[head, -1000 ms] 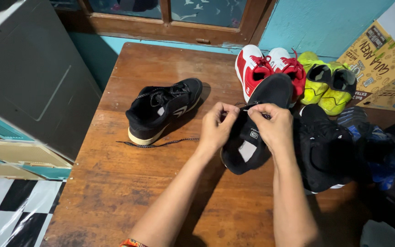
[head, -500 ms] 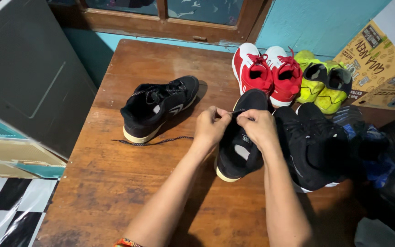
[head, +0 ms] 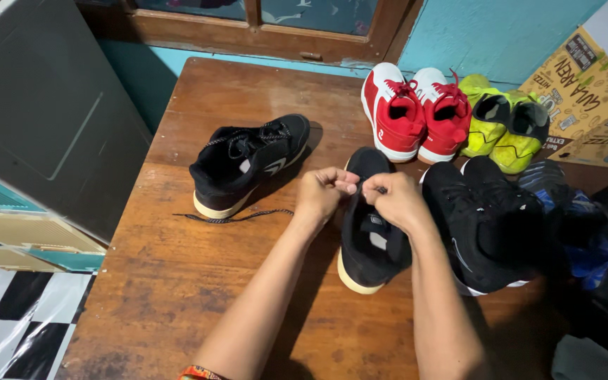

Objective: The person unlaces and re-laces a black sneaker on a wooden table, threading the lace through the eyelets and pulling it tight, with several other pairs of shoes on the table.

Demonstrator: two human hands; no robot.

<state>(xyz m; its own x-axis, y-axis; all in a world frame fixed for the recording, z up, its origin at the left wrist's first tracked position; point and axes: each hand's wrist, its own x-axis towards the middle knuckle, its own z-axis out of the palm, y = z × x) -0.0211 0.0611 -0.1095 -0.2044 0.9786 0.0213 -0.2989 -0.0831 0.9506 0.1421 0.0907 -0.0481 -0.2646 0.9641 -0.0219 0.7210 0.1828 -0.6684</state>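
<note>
A black sneaker with a cream sole (head: 367, 246) stands on the wooden table (head: 177, 281), toe pointing away from me. My left hand (head: 324, 193) and my right hand (head: 394, 200) meet over its lacing area, both pinching its black lace. Its mate, a second black sneaker (head: 248, 163), lies to the left with one loose lace (head: 237, 217) trailing across the wood.
A red and white pair of shoes (head: 416, 112) and a yellow-green pair (head: 502, 125) stand at the far right of the table. Black shoes (head: 487, 222) and a blue shoe (head: 585, 232) crowd the right side. A cardboard box (head: 589, 91) and a dark cabinet (head: 43, 119) flank the table.
My hands have stayed on the sneaker's lace and drawn closer together over it. The view has shifted slightly, so the shoes sit lower in the frame.
</note>
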